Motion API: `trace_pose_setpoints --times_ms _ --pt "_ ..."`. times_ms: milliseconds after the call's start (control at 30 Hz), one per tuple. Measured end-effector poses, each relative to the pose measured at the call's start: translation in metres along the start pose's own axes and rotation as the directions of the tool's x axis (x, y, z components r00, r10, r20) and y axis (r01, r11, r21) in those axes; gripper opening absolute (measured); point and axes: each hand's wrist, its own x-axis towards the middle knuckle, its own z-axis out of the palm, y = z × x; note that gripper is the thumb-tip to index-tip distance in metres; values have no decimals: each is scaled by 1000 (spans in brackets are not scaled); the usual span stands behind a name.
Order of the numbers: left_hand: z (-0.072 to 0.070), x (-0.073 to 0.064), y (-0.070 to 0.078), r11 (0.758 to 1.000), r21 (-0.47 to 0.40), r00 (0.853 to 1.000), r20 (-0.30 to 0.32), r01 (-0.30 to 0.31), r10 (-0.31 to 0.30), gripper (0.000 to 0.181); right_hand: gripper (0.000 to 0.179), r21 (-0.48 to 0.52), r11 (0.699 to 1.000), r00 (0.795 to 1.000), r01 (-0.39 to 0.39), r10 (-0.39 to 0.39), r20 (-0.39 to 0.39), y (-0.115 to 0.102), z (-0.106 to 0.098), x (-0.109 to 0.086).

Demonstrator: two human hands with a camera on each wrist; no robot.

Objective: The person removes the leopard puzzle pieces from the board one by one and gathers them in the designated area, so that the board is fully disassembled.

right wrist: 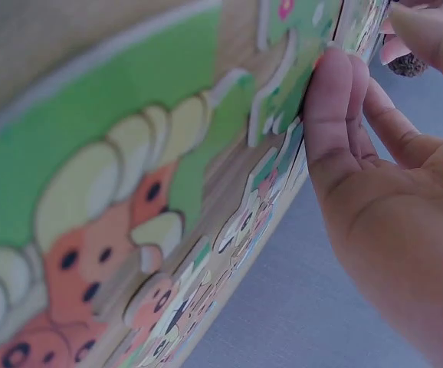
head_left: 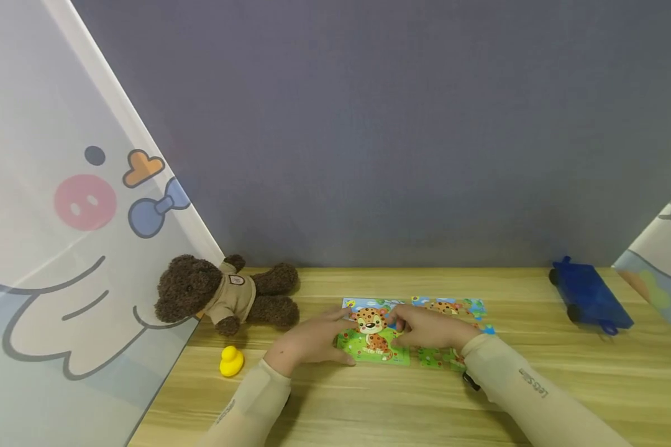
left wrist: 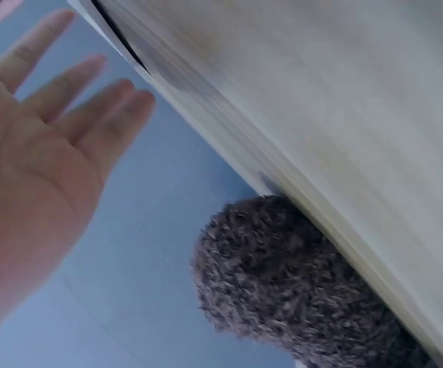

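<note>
A leopard picture board (head_left: 377, 354) lies flat on the wooden table, between my two hands. My left hand (head_left: 315, 338) is at its left edge, fingers extended; in the left wrist view the left palm (left wrist: 34, 176) shows with nothing in it. At the board's right edge, my right hand (head_left: 430, 326) has bent fingers, thumb and index finger apart. Close up, the right fingers (right wrist: 333, 115) touch or nearly touch the board's surface. Leopard puzzle pieces (head_left: 475, 305) lie to the right, partly hidden under the right hand and forearm; some stand apart with gaps (right wrist: 99, 199).
A brown teddy bear (head_left: 237, 298) in a beige shirt lies at the left, with a yellow rubber duck (head_left: 232, 361) in front of it. A blue toy cart (head_left: 589, 295) stands at the far right. A grey partition (head_left: 369, 155) closes the table's back.
</note>
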Motion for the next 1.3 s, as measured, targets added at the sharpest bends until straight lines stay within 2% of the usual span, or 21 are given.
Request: trace_pose_setpoints --times_ms 100,300,733,1300 --pt "1 4 4 1000 13 1000 27 -14 14 73 44 -2 1000 1000 6 -6 2 0 2 1" --pt "1 6 11 999 26 999 47 27 -28 74 49 -22 999 999 -41 41 -12 -2 4 3" --pt "1 9 9 999 31 997 68 21 -23 66 45 -7 997 997 -79 79 -6 -7 7 1" --pt "0 7 11 999 24 997 70 28 -29 68 48 60 997 997 -39 43 -63 0 14 -2"
